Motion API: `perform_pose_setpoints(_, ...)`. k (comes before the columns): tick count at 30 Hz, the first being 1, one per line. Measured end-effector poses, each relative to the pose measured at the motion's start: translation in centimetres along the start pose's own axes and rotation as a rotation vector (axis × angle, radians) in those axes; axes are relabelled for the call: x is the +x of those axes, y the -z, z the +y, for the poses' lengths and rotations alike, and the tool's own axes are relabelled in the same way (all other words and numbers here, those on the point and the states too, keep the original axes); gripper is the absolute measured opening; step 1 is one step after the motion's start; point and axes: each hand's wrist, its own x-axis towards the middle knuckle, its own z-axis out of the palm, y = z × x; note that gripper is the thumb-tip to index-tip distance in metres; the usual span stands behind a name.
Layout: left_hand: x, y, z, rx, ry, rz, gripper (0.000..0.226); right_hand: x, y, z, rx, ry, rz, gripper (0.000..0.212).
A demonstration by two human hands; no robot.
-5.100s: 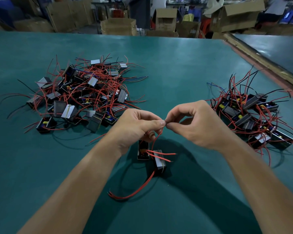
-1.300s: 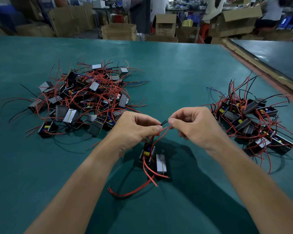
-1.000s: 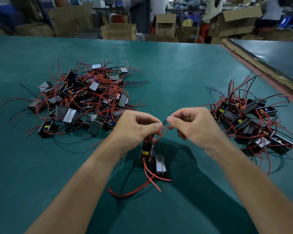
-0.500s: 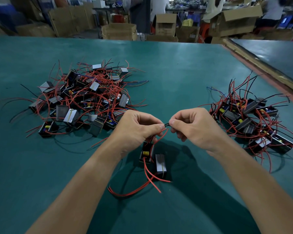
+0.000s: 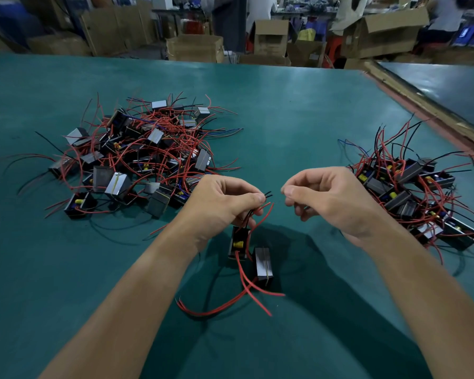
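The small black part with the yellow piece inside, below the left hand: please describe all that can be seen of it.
The black part is a small open box, plastic by its look, with a yellow piece inside. It seems to stand nearly upright on the green table, close beside a grey-faced part. Thin black wires rise from its top to the left hand, which pinches them near their ends. Red wires leave its lower end and curl over the table.
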Motion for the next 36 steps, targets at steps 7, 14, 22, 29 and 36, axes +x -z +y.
perform_pose_setpoints(7, 0.0, 0.0, 0.0, -0.007, -0.002, 0.0, 0.017, 0.3, -0.4, 0.8, -0.106, 0.095, 0.019, 0.017)
perform_pose_setpoints(14, 0.0, 0.0, -0.1, -0.019, -0.003, -0.012, 0.01, 0.4, -0.3, 1.1, -0.279, 0.145, -0.024, 0.022)
perform_pose_setpoints(22, 0.0, -0.1, -0.2, -0.026, 0.009, -0.031, 0.01, 0.4, -0.4, 1.1, -0.358, 0.287, -0.012, 0.023)
perform_pose_setpoints(29, 0.0, -0.1, -0.3, 0.008, -0.02, -0.07, 0.014, 0.5, -0.5, 1.2, -0.327, 0.317, -0.006, 0.021)
perform_pose_setpoints(36, -0.1, -0.1, -0.3, 0.047, -0.032, -0.101, 0.017, 0.5, -0.5, 1.3, -0.325, 0.341, -0.009, 0.021)
